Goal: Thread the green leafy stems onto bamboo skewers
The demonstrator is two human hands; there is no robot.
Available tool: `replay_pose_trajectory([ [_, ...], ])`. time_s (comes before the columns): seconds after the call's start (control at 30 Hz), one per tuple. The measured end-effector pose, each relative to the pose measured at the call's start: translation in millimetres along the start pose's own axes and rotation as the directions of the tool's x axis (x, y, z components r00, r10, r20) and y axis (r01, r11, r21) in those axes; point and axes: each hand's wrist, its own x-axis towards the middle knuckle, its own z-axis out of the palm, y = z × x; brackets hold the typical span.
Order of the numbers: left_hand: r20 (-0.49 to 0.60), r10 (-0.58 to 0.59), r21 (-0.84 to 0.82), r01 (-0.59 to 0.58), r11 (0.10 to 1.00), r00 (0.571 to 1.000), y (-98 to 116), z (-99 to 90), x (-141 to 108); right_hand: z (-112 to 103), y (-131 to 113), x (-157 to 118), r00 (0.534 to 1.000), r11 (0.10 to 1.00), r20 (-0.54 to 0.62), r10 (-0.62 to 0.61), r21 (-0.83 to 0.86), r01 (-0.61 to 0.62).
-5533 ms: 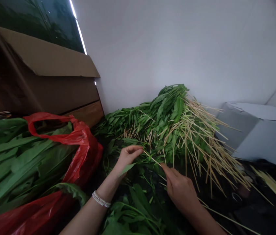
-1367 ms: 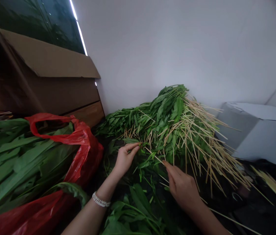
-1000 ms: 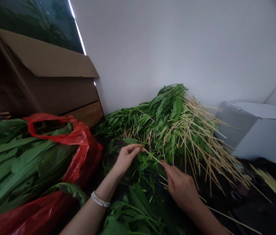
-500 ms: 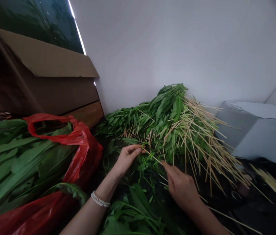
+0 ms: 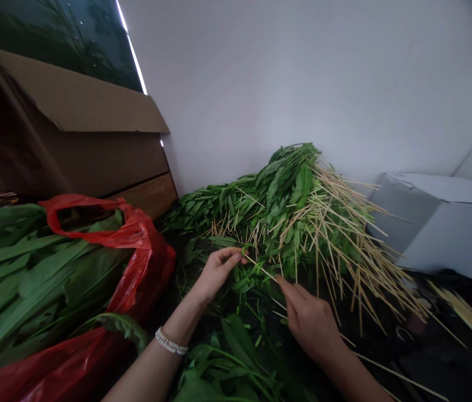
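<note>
1 thin stick (image 5: 268, 273) slants away leftward from the gripping right hand (image 5: 309, 318) — left hand (image 5: 217, 271) pinches green stem (image 5: 244, 250) at the stick's far end.

The dark surface (image 5: 288, 349) carries a heap of leaves and sticks (image 5: 281, 190), loose greens (image 5: 219, 365) and scattered thin sticks (image 5: 399, 377).

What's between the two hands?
A thin stick, with green bits along it, runs from the left hand to the right hand. The head view shows it.
</note>
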Motion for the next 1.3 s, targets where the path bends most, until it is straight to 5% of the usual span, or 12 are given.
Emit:
replay_pose_trajectory([
  [0.47, 0.033, -0.007, 0.002, 0.007, 1.0, 0.999, -4, -0.2, 1, 0, -1, 0, 1.0, 1.0, -0.001, -0.01, -0.007, 0.01],
  [0.7, -0.009, -0.104, -0.183, 0.101, 0.978, 0.995, -8, -0.8, 2, 2, -1, -1, 1.0, 1.0, 0.001, -0.004, -0.027, 0.004],
  [1.3, 0.019, -0.193, -0.226, 0.192, 0.955, 0.981, -13, -1.3, 2, 4, -6, -4, 1.0, 1.0, 0.011, -0.005, -0.027, 0.005],
])
